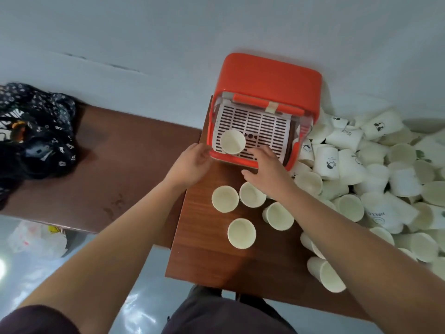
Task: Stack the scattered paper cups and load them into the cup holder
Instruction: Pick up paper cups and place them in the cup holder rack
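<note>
While a paper cup [232, 141] stands on the slotted tray [265, 124], left grip [192, 162] and right grip [265, 165] rest slack-fingered — empty.

The person is wearing a dark plum-brown short fabric sleeve [36, 320] on the left upper arm, leaving the forearms, left hand [192, 162] and right hand [267, 169] bare. A dark grey cloth garment [224, 317] is covering the lower body.

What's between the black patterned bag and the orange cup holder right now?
Only bare brown tabletop between bag and cup holder, as the head view shows.
</note>
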